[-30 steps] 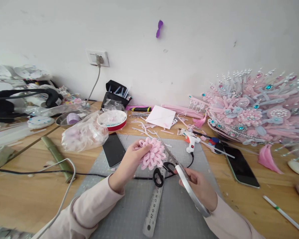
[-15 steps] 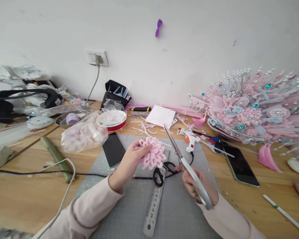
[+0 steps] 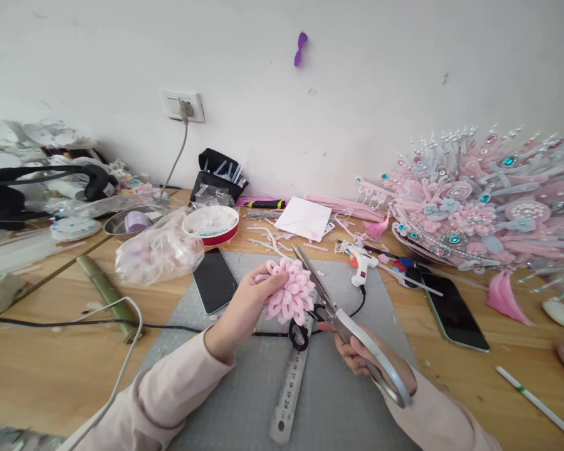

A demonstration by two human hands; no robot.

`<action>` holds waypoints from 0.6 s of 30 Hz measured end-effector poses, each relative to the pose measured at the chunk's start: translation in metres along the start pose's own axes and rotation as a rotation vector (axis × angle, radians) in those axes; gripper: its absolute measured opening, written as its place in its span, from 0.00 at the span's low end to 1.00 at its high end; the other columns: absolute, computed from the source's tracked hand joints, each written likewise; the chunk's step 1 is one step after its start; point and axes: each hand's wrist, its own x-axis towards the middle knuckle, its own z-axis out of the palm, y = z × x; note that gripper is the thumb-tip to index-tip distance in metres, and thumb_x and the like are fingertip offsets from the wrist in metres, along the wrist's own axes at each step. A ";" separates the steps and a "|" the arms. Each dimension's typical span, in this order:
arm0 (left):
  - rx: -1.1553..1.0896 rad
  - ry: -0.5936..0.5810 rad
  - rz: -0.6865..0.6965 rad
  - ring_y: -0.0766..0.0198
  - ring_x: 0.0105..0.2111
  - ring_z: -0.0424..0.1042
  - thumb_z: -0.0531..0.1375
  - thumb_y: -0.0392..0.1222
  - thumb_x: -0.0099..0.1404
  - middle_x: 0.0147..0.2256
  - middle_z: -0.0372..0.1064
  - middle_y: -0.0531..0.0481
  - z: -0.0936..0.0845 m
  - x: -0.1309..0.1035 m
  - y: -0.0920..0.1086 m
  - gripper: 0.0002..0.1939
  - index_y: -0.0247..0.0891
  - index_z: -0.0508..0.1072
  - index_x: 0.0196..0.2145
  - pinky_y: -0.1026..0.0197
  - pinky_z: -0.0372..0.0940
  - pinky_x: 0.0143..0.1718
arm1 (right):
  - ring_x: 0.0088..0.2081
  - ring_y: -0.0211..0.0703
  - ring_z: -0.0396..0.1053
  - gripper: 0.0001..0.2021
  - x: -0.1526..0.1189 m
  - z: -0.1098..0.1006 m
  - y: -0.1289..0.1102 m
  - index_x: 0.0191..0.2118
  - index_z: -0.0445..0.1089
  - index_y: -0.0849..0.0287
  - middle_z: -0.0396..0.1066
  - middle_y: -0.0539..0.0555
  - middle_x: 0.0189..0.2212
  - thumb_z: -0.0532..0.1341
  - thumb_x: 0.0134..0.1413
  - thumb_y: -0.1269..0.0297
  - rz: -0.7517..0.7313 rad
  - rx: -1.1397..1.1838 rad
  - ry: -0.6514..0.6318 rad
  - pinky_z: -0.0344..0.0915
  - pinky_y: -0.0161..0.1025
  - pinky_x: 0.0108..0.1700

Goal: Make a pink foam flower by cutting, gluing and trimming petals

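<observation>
A pink fuzzy flower with many looped petals is pinched between the thumb and fingers of my left hand. My right hand is wrapped around the handles of large silver scissors. Their slightly parted blades point up and away, close beside the flower's right edge. Underneath the flower lie a steel ruler and a pair of small scissors with black handles, partly hidden. Both hands are above a grey cutting mat.
Phones lie left and right. Behind the mat are a red-rimmed bowl of beads, a white card and a glue gun. A large pink beaded headdress stands at right. Black cable crosses the mat.
The large scissors have moved left, nearer the flower, and their blades have parted. The flower has shifted very slightly to the right in my left hand.
</observation>
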 end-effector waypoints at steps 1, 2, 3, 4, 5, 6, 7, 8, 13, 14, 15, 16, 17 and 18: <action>-0.017 -0.011 0.000 0.70 0.22 0.69 0.62 0.41 0.54 0.28 0.74 0.52 0.000 0.000 0.000 0.06 0.36 0.72 0.28 0.69 0.61 0.23 | 0.14 0.22 0.39 0.35 0.000 -0.001 0.001 0.45 0.67 0.61 0.49 0.40 0.18 0.66 0.32 0.42 -0.010 -0.006 -0.014 0.38 0.25 0.13; -0.033 -0.020 -0.004 0.70 0.22 0.69 0.61 0.41 0.55 0.27 0.73 0.52 0.000 0.000 -0.001 0.05 0.36 0.71 0.28 0.70 0.61 0.23 | 0.14 0.22 0.39 0.35 0.001 -0.002 0.001 0.46 0.67 0.62 0.49 0.40 0.18 0.66 0.33 0.42 -0.021 -0.011 -0.025 0.39 0.25 0.13; -0.045 -0.027 -0.011 0.70 0.22 0.69 0.61 0.41 0.55 0.25 0.73 0.53 -0.001 0.000 -0.001 0.05 0.36 0.71 0.28 0.70 0.61 0.23 | 0.14 0.22 0.39 0.35 0.001 -0.003 0.002 0.46 0.67 0.62 0.49 0.40 0.19 0.66 0.33 0.43 -0.022 -0.014 -0.041 0.39 0.25 0.13; -0.052 -0.030 -0.019 0.70 0.22 0.69 0.60 0.41 0.56 0.24 0.72 0.53 -0.001 0.000 -0.001 0.06 0.35 0.71 0.27 0.70 0.61 0.23 | 0.14 0.22 0.39 0.34 0.002 -0.003 0.002 0.46 0.67 0.62 0.49 0.40 0.19 0.66 0.34 0.43 -0.020 -0.012 -0.053 0.38 0.25 0.13; -0.058 -0.028 -0.025 0.70 0.22 0.69 0.60 0.41 0.56 0.24 0.72 0.53 -0.001 0.000 -0.002 0.06 0.35 0.71 0.27 0.69 0.61 0.23 | 0.14 0.22 0.39 0.34 0.002 -0.004 0.002 0.46 0.67 0.61 0.49 0.40 0.18 0.66 0.34 0.44 -0.014 -0.007 -0.067 0.38 0.25 0.13; -0.063 -0.023 -0.027 0.69 0.22 0.69 0.60 0.42 0.57 0.23 0.71 0.53 -0.001 0.000 -0.002 0.07 0.35 0.70 0.26 0.69 0.61 0.24 | 0.13 0.22 0.39 0.34 0.003 -0.004 0.003 0.46 0.67 0.61 0.49 0.40 0.18 0.66 0.34 0.44 -0.012 -0.001 -0.075 0.38 0.25 0.13; -0.067 -0.015 -0.027 0.69 0.22 0.69 0.59 0.42 0.57 0.23 0.71 0.53 -0.001 0.000 -0.002 0.07 0.35 0.70 0.26 0.69 0.61 0.24 | 0.13 0.22 0.40 0.34 0.003 -0.005 0.003 0.46 0.67 0.61 0.49 0.40 0.18 0.67 0.33 0.44 -0.012 0.007 -0.083 0.38 0.25 0.12; -0.068 -0.006 -0.027 0.69 0.23 0.69 0.59 0.42 0.57 0.24 0.71 0.53 -0.001 0.000 -0.003 0.07 0.35 0.70 0.26 0.69 0.62 0.24 | 0.13 0.22 0.40 0.34 0.004 -0.005 0.003 0.46 0.67 0.61 0.49 0.40 0.18 0.67 0.32 0.45 -0.013 0.015 -0.089 0.38 0.25 0.12; -0.065 0.020 -0.038 0.70 0.22 0.68 0.60 0.42 0.55 0.23 0.71 0.54 -0.002 0.001 -0.003 0.07 0.35 0.70 0.25 0.69 0.61 0.23 | 0.13 0.22 0.41 0.33 0.006 -0.005 0.005 0.44 0.67 0.62 0.50 0.40 0.18 0.68 0.31 0.46 -0.010 0.009 -0.075 0.38 0.26 0.13; -0.070 0.025 -0.042 0.70 0.21 0.68 0.61 0.42 0.55 0.22 0.70 0.54 -0.002 0.000 -0.003 0.07 0.35 0.70 0.25 0.69 0.60 0.23 | 0.13 0.22 0.41 0.33 0.005 -0.005 0.005 0.44 0.67 0.62 0.51 0.40 0.18 0.67 0.31 0.46 -0.016 -0.003 -0.065 0.38 0.26 0.13; -0.074 0.028 -0.047 0.70 0.21 0.68 0.61 0.41 0.54 0.22 0.70 0.54 -0.001 0.000 -0.003 0.07 0.35 0.70 0.25 0.70 0.60 0.23 | 0.13 0.22 0.41 0.33 0.004 -0.004 0.005 0.44 0.67 0.62 0.51 0.40 0.19 0.67 0.32 0.46 -0.031 -0.017 -0.055 0.38 0.26 0.13; -0.075 0.030 -0.050 0.70 0.21 0.68 0.61 0.41 0.54 0.22 0.70 0.54 -0.001 0.000 -0.003 0.07 0.36 0.70 0.25 0.69 0.60 0.23 | 0.13 0.22 0.41 0.33 0.003 -0.003 0.004 0.44 0.67 0.62 0.51 0.41 0.19 0.67 0.32 0.45 -0.053 -0.031 -0.048 0.38 0.27 0.14; -0.073 0.031 -0.051 0.70 0.21 0.68 0.61 0.42 0.54 0.22 0.71 0.54 -0.001 0.000 -0.003 0.06 0.36 0.70 0.25 0.69 0.60 0.23 | 0.14 0.23 0.41 0.33 0.002 -0.002 0.004 0.45 0.67 0.62 0.51 0.41 0.20 0.66 0.33 0.44 -0.079 -0.046 -0.040 0.38 0.27 0.14; -0.068 0.034 -0.051 0.69 0.21 0.69 0.61 0.42 0.54 0.23 0.71 0.54 -0.001 0.000 -0.003 0.06 0.36 0.70 0.25 0.69 0.61 0.23 | 0.15 0.23 0.41 0.33 0.000 0.000 0.004 0.45 0.66 0.62 0.51 0.42 0.20 0.65 0.35 0.44 -0.100 -0.061 -0.038 0.38 0.28 0.15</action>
